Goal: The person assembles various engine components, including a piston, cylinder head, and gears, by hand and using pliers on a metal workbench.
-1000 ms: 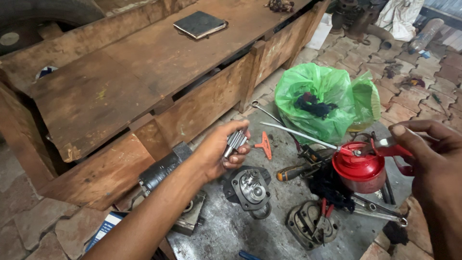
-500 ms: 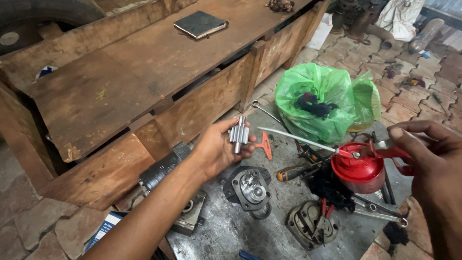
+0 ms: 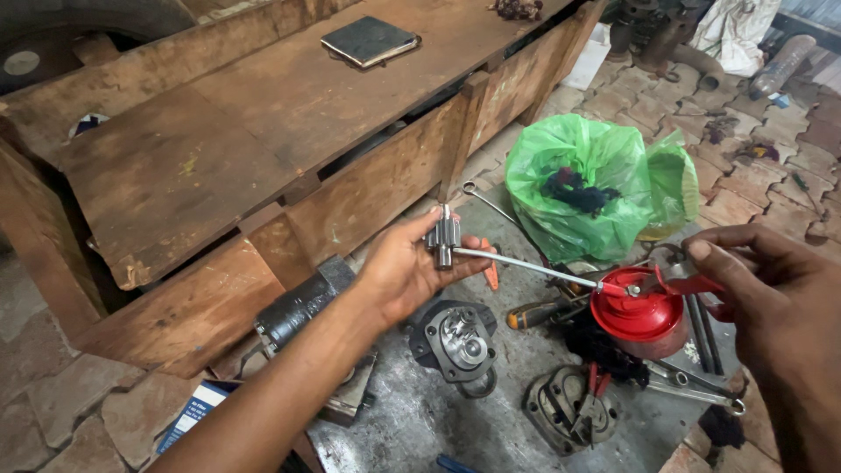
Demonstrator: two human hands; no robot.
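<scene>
Left hand (image 3: 405, 267) rotates the gear shaft (image 3: 443, 238): a second ago it lies tilted against the fingers, now it stands upright between thumb and fingertips, gear teeth facing the camera. Red oil can (image 3: 644, 314) in the right hand (image 3: 760, 293) shifts slightly, and the tip of its long spout (image 3: 526, 263) moves in from just beside the shaft to touching its lower end.

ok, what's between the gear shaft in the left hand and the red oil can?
Head view: only the can's thin metal spout spans from the red oil can to the gear shaft in the left hand.
</scene>
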